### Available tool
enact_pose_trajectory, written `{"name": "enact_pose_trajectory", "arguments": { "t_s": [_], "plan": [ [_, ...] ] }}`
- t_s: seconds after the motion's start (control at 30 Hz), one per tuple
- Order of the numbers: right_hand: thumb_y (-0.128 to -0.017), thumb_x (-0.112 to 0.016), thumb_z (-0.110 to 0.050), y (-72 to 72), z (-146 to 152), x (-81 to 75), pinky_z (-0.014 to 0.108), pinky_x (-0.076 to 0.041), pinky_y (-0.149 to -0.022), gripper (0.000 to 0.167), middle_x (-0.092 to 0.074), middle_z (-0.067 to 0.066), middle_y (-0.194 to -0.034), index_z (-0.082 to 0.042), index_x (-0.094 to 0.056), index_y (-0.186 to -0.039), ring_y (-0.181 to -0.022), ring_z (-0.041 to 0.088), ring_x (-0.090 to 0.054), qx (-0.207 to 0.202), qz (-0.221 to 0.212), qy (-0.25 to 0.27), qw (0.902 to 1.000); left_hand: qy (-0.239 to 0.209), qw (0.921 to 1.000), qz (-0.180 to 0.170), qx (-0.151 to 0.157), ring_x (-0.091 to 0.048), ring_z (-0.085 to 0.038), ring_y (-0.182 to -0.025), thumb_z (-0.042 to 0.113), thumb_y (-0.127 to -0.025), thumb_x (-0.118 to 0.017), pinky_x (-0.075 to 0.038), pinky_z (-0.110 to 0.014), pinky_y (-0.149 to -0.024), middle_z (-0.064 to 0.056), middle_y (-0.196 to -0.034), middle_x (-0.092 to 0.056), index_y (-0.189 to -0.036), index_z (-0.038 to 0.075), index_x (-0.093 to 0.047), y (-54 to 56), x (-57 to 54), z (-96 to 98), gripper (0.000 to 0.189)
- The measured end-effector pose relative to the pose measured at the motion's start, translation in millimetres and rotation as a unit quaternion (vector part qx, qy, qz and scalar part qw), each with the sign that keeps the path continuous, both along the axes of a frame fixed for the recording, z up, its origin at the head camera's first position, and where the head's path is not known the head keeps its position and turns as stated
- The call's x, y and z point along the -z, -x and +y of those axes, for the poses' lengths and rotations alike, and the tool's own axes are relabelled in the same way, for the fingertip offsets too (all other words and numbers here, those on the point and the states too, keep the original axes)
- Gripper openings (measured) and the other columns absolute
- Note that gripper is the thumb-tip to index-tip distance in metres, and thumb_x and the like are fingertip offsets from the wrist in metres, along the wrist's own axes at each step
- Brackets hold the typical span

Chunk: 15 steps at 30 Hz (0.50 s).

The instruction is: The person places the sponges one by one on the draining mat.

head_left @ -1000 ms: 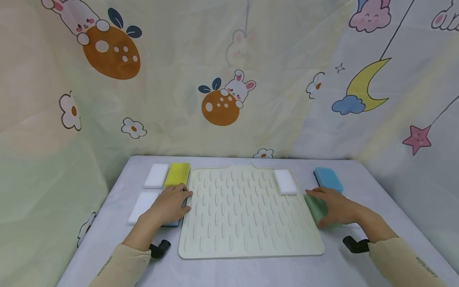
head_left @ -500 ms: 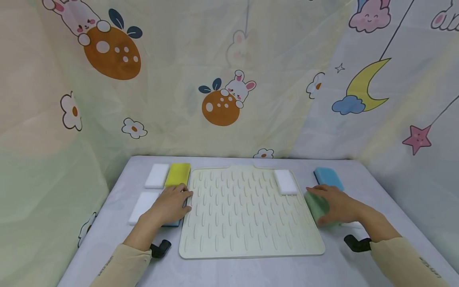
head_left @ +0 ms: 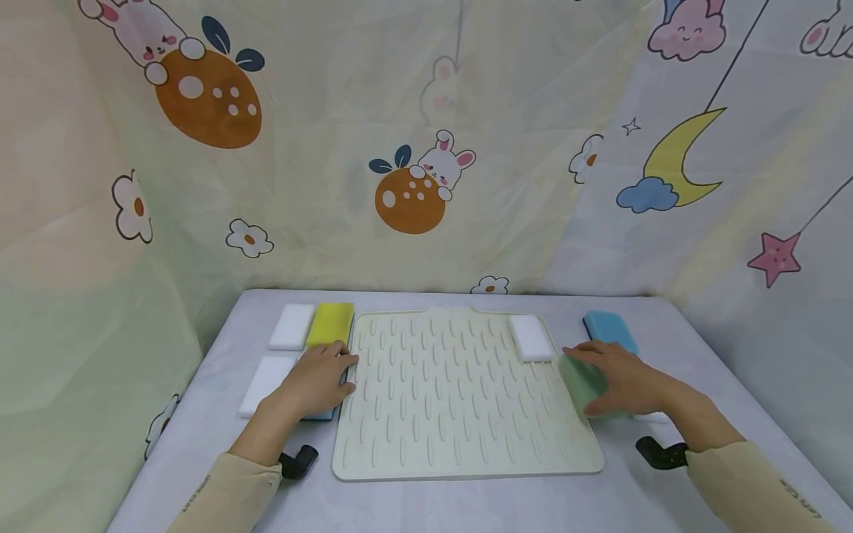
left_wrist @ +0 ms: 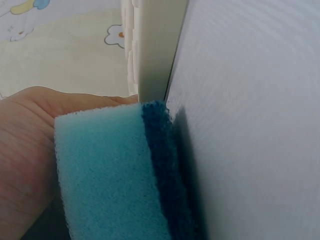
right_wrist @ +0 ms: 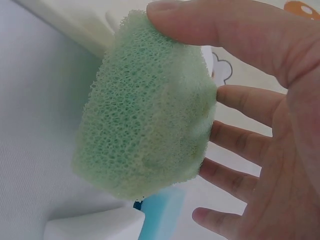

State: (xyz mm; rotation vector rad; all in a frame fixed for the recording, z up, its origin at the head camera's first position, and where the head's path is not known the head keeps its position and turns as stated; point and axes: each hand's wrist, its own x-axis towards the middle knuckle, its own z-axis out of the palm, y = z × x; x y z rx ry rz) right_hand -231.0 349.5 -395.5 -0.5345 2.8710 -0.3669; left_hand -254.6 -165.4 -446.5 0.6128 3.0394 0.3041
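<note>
My right hand [head_left: 620, 381] holds a pale green sponge [head_left: 581, 385] at the right edge of a cream ridged mat [head_left: 466, 414]. In the right wrist view, the thumb lies along one side of this porous sponge [right_wrist: 135, 110] and the fingertips touch the other; it is tilted, off the cloth. My left hand [head_left: 316, 381] rests at the mat's left edge, fingertips on the rim. A blue sponge [head_left: 323, 415] with a dark scouring layer lies under that hand; in the left wrist view this sponge [left_wrist: 110, 175] hides most of the fingers.
On the mat's upper right lies a white sponge [head_left: 531, 338]. A blue sponge [head_left: 609, 332] and a partly hidden white one [head_left: 654, 418] are at right. At left are a yellow sponge [head_left: 331, 323] and white ones [head_left: 291, 327]. Patterned fabric [head_left: 320, 185] hangs behind the table.
My right hand has risen slightly and shifted a little left, bringing the green sponge over the mat's right edge. The left hand stays where it was.
</note>
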Motion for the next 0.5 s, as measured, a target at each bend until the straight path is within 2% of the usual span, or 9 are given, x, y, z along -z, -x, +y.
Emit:
{"name": "enact_pose_trajectory", "arguments": {
  "t_s": [0.5],
  "plan": [
    [-0.072, -0.093, -0.043, -5.6, -18, -5.3, 0.072, -0.042, -0.098, 0.096, -0.049, 0.019, -0.151, -0.014, -0.051, -0.153, -0.138, 0.053, -0.041, -0.012, 0.015, -0.011, 0.9997, 0.001, 1.0000, 0.004, 0.000, -0.058, -0.033, -0.115, 0.026, -0.091, -0.078, -0.046, -0.051, -0.103, -0.008, -0.126, -0.061, -0.136, 0.005, -0.067, 0.4, 0.6, 0.4, 0.051]
  ]
}}
